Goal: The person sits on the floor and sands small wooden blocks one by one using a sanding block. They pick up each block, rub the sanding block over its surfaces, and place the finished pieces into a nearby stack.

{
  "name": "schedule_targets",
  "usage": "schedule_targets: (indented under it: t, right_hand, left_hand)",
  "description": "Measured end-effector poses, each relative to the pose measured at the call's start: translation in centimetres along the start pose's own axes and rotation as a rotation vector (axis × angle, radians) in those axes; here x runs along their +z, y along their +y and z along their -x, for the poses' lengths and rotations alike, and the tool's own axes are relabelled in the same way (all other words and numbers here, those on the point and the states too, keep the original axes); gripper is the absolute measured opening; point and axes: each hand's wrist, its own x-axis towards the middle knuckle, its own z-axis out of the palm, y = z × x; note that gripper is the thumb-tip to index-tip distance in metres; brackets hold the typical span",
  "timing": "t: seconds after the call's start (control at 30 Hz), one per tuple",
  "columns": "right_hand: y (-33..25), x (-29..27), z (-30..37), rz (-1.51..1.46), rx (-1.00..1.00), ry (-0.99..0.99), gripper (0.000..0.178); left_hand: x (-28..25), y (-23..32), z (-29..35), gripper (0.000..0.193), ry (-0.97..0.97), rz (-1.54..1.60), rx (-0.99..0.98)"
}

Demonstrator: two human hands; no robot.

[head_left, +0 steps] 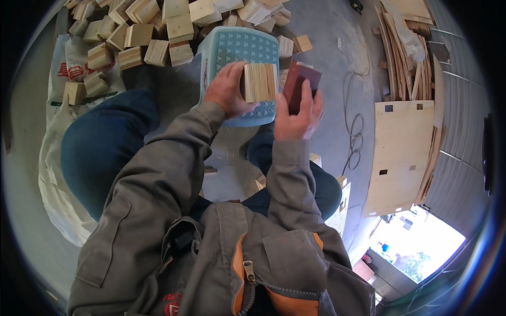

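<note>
My left hand (227, 90) grips a layered plywood block (260, 82) from its left side, over the pale blue plastic stool (237, 42) with a textured top. The striped layers of the block face up. Just to its right, my right hand (299, 113) is closed around a reddish-brown sanding block (296, 84), fingers over its dark face and thumb along its left side. A small gap shows between the sanding block and the plywood block. My palms are partly hidden from view.
Several loose plywood blocks (179, 29) are heaped beyond and left of the stool, some on a white woven sack (55, 105). A cable (354, 138) lies coiled on the floor at right. Plywood boards (403, 152) and wood strips (392, 58) line the corrugated wall.
</note>
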Motion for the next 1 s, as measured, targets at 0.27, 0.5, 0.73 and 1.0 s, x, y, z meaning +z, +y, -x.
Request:
schedule_targets:
  t: [0.27,0.5,0.73,1.0]
  right_hand:
    - [-2.2,0.0,6.8,-0.052,-0.097,-0.107,0.073]
    - [-2.6,3.6,-1.5,0.023,0.027,-0.134,0.070]
    - [-0.6,-0.2,-0.2,0.015,0.027,-0.086,0.071]
    - [-3.0,1.4,3.5,0.013,-0.061,-0.090,0.072]
  left_hand:
    - [0.2,0.2,-0.2,0.096,0.014,-0.023,0.000]
    - [0.2,0.2,-0.5,0.095,-0.016,-0.009,-0.013]
    - [-0.1,0.1,-0.1,0.096,-0.005,0.001,-0.012]
    - [0.1,0.5,-0.2,0.085,-0.008,-0.013,-0.022]
